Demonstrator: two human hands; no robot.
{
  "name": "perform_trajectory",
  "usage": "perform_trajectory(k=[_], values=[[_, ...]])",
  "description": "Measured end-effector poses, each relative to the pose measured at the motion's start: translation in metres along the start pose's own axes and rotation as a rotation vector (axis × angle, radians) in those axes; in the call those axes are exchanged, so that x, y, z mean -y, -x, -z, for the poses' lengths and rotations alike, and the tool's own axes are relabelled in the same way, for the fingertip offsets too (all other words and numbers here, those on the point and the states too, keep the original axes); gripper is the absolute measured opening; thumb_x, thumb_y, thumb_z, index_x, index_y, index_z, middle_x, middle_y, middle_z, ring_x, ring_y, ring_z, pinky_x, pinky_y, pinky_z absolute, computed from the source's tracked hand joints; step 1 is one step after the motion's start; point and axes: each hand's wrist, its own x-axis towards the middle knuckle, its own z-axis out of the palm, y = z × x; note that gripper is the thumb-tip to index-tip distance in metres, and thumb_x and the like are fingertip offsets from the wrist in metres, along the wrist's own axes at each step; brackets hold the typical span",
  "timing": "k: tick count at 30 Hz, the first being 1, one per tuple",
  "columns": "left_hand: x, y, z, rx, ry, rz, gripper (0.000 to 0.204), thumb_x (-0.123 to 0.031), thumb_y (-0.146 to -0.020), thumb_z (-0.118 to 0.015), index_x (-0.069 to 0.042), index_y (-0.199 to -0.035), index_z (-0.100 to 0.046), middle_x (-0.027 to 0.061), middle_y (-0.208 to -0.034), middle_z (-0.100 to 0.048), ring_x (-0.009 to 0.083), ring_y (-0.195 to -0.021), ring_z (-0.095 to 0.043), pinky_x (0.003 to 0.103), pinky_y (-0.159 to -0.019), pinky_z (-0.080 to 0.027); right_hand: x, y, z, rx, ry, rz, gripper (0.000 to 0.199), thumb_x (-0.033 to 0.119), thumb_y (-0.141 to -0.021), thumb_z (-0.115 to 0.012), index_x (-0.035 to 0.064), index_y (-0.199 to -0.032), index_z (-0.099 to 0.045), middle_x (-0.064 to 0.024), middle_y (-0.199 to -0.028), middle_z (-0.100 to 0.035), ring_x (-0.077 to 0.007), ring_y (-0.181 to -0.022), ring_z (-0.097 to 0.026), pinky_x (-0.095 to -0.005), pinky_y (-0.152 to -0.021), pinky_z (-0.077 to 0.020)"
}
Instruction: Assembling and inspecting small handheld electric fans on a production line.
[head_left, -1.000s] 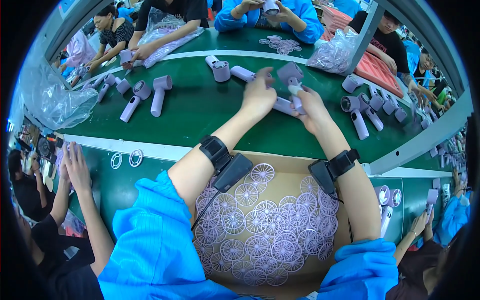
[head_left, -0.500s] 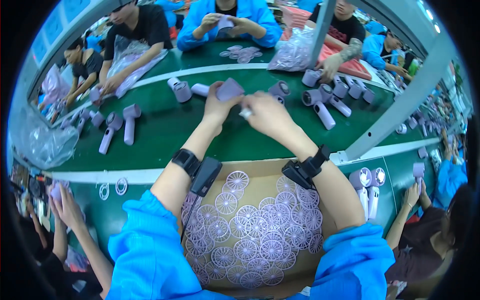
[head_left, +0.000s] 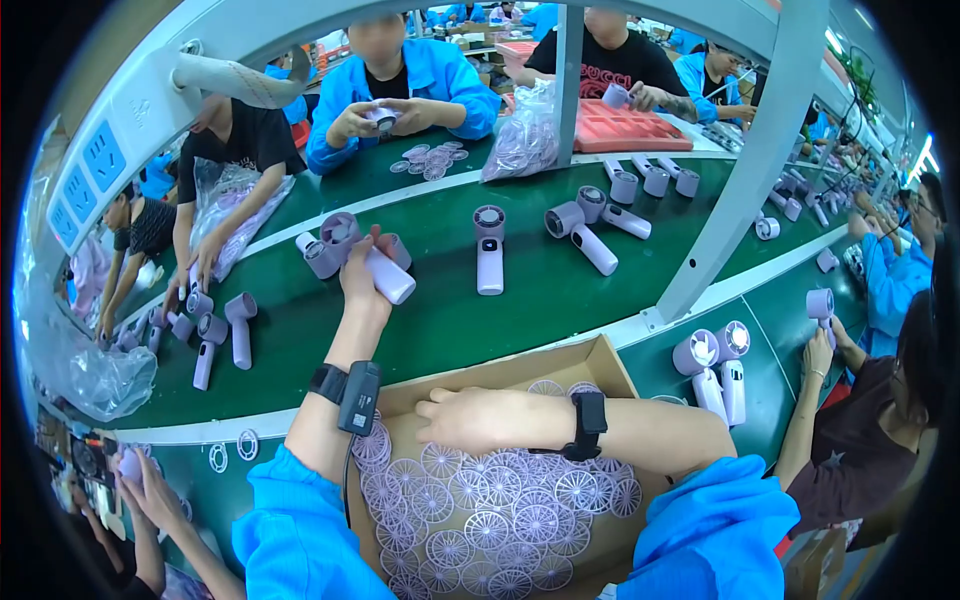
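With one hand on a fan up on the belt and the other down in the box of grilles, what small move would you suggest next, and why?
Probably close the right hand on one round lilac plastic grille and lift it. That hand lies over the grilles in the open cardboard box with nothing visibly pinched, while the left hand grips the lilac handheld fan on the green belt.

Fingertips of right hand (head_left: 465, 420) hidden among lilac grilles (head_left: 500, 510) in cardboard box (head_left: 600, 362); box's near end cut off behind blue sleeves (head_left: 300, 540). Far workers' items too small to tell.

Belt (head_left: 440, 330) open between fans (head_left: 489, 250); post (head_left: 740, 170) blocks right.
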Motion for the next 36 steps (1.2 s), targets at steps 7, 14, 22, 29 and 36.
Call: perform_trajectory(k=[7, 14, 22, 29, 36], values=[[0.021, 0.05, -0.059, -0.174, -0.31, -0.2, 0.035, -0.004, -0.085, -0.055, -0.009, -0.116, -0.039, 0.0153, -0.102, -0.059, 0.0298, -0.087, -0.063, 0.042, -0.072, -0.057, 0.01, 0.002, -0.012, -0.195, 0.157, 0.018, 0.02, 0.006, -0.074, -0.058, 0.0023, -0.094, -0.059, -0.0178, -0.101, -0.055, -0.0279, -0.092, -0.059, -0.0371, -0.066, -0.0552], [0.037, 0.045, -0.061, -0.049, -0.254, -0.174, 0.037, -0.001, -0.083, -0.056, -0.011, -0.111, -0.033, 0.0179, -0.096, -0.06, 0.0343, -0.08, -0.065, 0.045, -0.065, -0.058, 0.009, 0.007, 0.001, -0.237, 0.252, -0.105, 0.015, 0.007, -0.07, -0.059, 0.004, -0.085, -0.059, -0.0118, -0.078, -0.06, -0.0249, -0.076, -0.065, -0.0345, -0.06, -0.0539], [0.016, 0.054, -0.063, -0.077, -0.252, -0.139, 0.079, -0.006, -0.088, -0.054, -0.029, -0.142, -0.002, 0.0143, -0.1, -0.057, 0.0283, -0.077, -0.065, 0.041, -0.06, -0.056, 0.0, 0.003, 0.061, -0.573, -0.001, 0.163, 0.017, -0.002, -0.065, -0.063, 0.0027, -0.081, -0.063, -0.009, -0.073, -0.059, -0.0235, -0.074, -0.061, -0.0331, -0.067, -0.0502], [0.024, 0.055, -0.069, 0.057, -0.33, -0.108, 0.078, -0.009, -0.089, -0.055, -0.029, -0.142, -0.001, 0.0126, -0.097, -0.058, 0.026, -0.076, -0.065, 0.039, -0.056, -0.055, -0.073, 0.019, 0.077, -1.105, -0.815, -0.298, 0.02, -0.004, -0.078, -0.062, 0.0018, -0.097, -0.063, -0.0047, -0.089, -0.064, -0.0122, -0.083, -0.059, -0.0248, -0.076, -0.0455], [0.037, 0.09, -0.099, 0.316, -0.622, -0.385, 0.093, -0.001, -0.079, -0.066, -0.024, -0.144, -0.004, 0.011, -0.108, -0.053, 0.0159, -0.082, -0.06, 0.027, -0.054, -0.054, -0.11, 0.026, 0.062, -1.452, -1.356, -0.211, 0.027, -0.001, -0.085, -0.057, -0.0012, -0.112, -0.056, -0.0068, -0.098, -0.062, -0.0126, -0.091, -0.058, -0.0235, -0.081, -0.0448]])
